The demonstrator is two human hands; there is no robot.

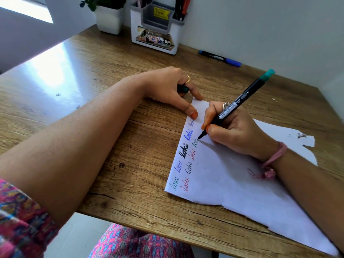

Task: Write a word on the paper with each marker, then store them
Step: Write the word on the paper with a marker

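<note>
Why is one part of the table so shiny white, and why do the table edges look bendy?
Head view: window light glares off the table at the left, washing out the wood grain; the wide-angle lens bends the edges; the right hand casts a soft shadow on the paper; the organizer at the back looks slightly blurry.

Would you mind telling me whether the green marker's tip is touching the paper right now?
Touching. The head view shows the green marker, gripped by the right hand, with its tip meeting the paper at the end of an unfinished word.
</note>
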